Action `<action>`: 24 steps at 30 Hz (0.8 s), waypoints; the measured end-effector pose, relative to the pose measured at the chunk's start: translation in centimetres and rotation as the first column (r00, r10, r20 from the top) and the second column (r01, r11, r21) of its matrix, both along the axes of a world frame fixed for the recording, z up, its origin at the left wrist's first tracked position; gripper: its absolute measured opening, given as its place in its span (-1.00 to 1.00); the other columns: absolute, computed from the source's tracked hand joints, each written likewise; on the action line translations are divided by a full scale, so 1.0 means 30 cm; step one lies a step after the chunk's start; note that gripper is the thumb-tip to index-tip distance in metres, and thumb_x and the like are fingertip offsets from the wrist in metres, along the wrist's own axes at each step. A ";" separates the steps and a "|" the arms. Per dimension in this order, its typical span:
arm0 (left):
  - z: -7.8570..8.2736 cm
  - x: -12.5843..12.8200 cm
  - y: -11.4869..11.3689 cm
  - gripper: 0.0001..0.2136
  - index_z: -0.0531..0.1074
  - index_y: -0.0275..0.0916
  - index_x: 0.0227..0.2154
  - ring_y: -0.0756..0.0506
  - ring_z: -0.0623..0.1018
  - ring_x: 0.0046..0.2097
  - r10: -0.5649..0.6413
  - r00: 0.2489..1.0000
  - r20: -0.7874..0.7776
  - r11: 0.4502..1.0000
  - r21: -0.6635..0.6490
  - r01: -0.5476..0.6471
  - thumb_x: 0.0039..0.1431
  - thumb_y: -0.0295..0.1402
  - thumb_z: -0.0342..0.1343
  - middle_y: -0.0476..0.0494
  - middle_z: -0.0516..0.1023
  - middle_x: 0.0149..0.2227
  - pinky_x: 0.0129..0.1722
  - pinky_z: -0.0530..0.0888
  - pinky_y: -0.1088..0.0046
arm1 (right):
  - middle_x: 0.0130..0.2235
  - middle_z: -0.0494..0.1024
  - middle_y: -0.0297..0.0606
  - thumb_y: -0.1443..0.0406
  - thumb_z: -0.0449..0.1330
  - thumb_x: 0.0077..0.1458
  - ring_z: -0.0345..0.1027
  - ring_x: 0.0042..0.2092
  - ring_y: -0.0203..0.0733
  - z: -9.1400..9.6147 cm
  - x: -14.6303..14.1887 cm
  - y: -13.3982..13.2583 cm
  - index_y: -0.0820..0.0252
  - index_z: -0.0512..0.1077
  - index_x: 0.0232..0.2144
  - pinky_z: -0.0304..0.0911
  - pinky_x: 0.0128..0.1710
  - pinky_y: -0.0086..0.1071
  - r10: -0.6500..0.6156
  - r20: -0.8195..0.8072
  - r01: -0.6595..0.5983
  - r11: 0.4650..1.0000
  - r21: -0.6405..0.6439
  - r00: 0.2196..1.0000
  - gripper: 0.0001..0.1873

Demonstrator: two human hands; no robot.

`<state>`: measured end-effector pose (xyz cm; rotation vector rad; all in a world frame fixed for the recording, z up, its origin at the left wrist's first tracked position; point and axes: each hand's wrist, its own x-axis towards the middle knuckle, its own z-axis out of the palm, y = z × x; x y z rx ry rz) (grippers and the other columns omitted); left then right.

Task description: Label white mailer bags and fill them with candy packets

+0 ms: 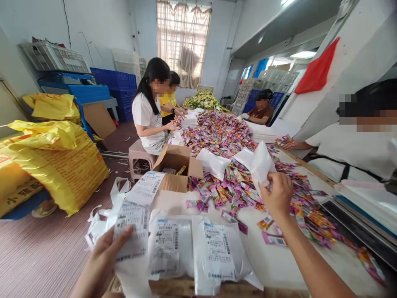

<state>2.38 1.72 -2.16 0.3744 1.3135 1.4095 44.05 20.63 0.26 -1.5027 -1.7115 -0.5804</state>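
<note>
My left hand (pixel 108 248) pinches a printed shipping label (pixel 132 229) under the thumb. A strip of more labels (pixel 145 188) runs up from it toward the cardboard box. Over the heap of snack packets, my right hand (pixel 277 194) is closed on the lower end of a white mailer bag (pixel 262 161), which stands tilted upward. Two filled mailer bags, a left one (pixel 187 244) and a right one (pixel 243 252), lie side by side at the table's near edge, each with a label on its front. Another white mailer bag (pixel 214 162) rests on the packets.
A large heap of small colourful packets (pixel 220 128) covers the table's middle. An open cardboard box (pixel 173 182) stands at the left edge. Several people sit around the table. A yellow woven sack (pixel 62 165) is at left, stacked white sheets (pixel 369 203) at right.
</note>
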 end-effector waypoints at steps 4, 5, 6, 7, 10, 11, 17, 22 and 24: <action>0.061 -0.056 0.002 -0.43 0.39 -0.14 0.08 -0.17 0.68 -0.26 0.014 0.999 -0.048 0.984 0.179 -0.005 -0.05 -0.31 0.35 -0.10 0.69 -0.17 -0.46 0.58 0.53 | -0.38 0.34 -0.24 0.50 0.05 -0.09 0.18 -0.32 -0.12 -0.011 -0.432 -0.348 0.12 0.27 -0.40 0.10 -0.28 -0.26 0.505 0.210 -0.446 0.853 -0.273 0.837 -0.79; 0.068 -0.060 -0.004 -0.41 0.36 -0.12 0.12 -0.18 0.67 -0.21 0.006 0.999 -0.047 0.977 0.212 0.004 -0.02 -0.30 0.33 -0.11 0.68 -0.13 -0.43 0.59 0.54 | -0.38 0.35 -0.24 0.52 0.06 -0.14 0.19 -0.33 -0.14 -0.037 -0.530 -0.423 0.13 0.28 -0.41 0.12 -0.29 -0.27 0.615 0.193 -0.510 0.761 -0.401 0.765 -0.77; 0.072 -0.061 -0.012 -0.39 0.33 -0.10 0.15 -0.19 0.66 -0.16 -0.006 0.999 -0.042 0.973 0.232 0.015 0.00 -0.29 0.32 -0.12 0.67 -0.09 -0.39 0.59 0.53 | -0.35 0.38 -0.23 0.53 0.08 -0.16 0.22 -0.33 -0.14 -0.064 -0.613 -0.485 0.15 0.31 -0.39 0.15 -0.28 -0.27 0.699 0.190 -0.526 0.663 -0.533 0.689 -0.75; 0.072 -0.061 -0.024 -0.37 0.29 -0.08 0.19 -0.20 0.65 -0.11 -0.018 0.999 -0.038 0.970 0.240 0.027 0.02 -0.29 0.30 -0.13 0.66 -0.07 -0.35 0.60 0.51 | -0.32 0.41 -0.20 0.52 0.10 -0.13 0.25 -0.30 -0.13 -0.085 -0.675 -0.532 0.18 0.33 -0.36 0.19 -0.24 -0.25 0.754 0.180 -0.512 0.580 -0.634 0.632 -0.76; 0.048 -0.055 -0.071 -0.39 0.29 -0.02 0.20 -0.24 0.59 0.00 -0.098 0.993 -0.070 0.961 0.252 0.112 0.06 -0.31 0.28 -0.12 0.65 -0.04 -0.14 0.58 0.36 | -0.18 0.47 -0.12 0.36 0.25 -0.02 0.32 -0.13 0.00 -0.079 -0.738 -0.590 0.24 0.37 -0.21 0.25 -0.09 -0.14 0.824 0.010 -0.478 0.338 -0.810 0.567 -0.73; 0.033 -0.051 -0.088 -0.46 0.37 -0.04 0.14 -0.26 0.58 0.02 -0.140 0.984 -0.106 0.953 0.254 0.163 0.06 -0.31 0.28 -0.12 0.65 -0.05 -0.07 0.56 0.29 | -0.13 0.47 -0.13 0.29 0.30 -0.03 0.33 -0.08 0.02 -0.055 -0.728 -0.594 0.22 0.35 -0.14 0.26 -0.06 -0.13 0.801 -0.109 -0.509 0.262 -0.820 0.589 -0.62; -0.052 0.012 -0.147 -0.84 0.67 -0.11 -0.33 -0.41 0.51 0.08 -0.396 0.847 -0.354 0.867 0.161 0.472 0.01 -0.25 0.29 -0.19 0.70 -0.20 0.06 0.46 0.01 | -0.11 0.50 -0.24 0.24 0.21 0.16 0.39 -0.05 -0.15 0.040 -0.673 -0.634 0.03 0.00 0.24 0.30 -0.03 -0.28 0.450 -0.619 -0.758 0.491 -0.431 0.643 -0.32; -0.028 0.025 -0.149 -0.78 0.65 -0.14 -0.30 -0.31 0.56 0.00 -0.443 0.867 -0.226 0.861 0.161 0.482 -0.05 -0.24 0.34 -0.17 0.68 -0.17 0.13 0.38 0.10 | -0.17 0.53 -0.30 0.42 0.14 0.17 0.41 -0.13 -0.23 0.003 -0.719 -0.674 0.02 0.30 0.00 0.31 -0.12 -0.39 0.609 -0.550 -0.809 0.533 -0.249 0.571 -0.64; -0.013 0.024 -0.143 -0.73 0.64 -0.20 -0.35 -0.31 0.59 -0.05 -0.407 0.913 -0.004 0.900 0.169 0.402 -0.10 -0.16 0.34 -0.20 0.69 -0.24 0.03 0.47 0.17 | -0.27 0.52 -0.32 0.50 0.10 0.14 0.39 -0.21 -0.23 -0.010 -0.741 -0.682 0.08 0.35 -0.19 0.29 -0.20 -0.40 0.684 -0.487 -0.835 0.500 -0.229 0.543 -0.76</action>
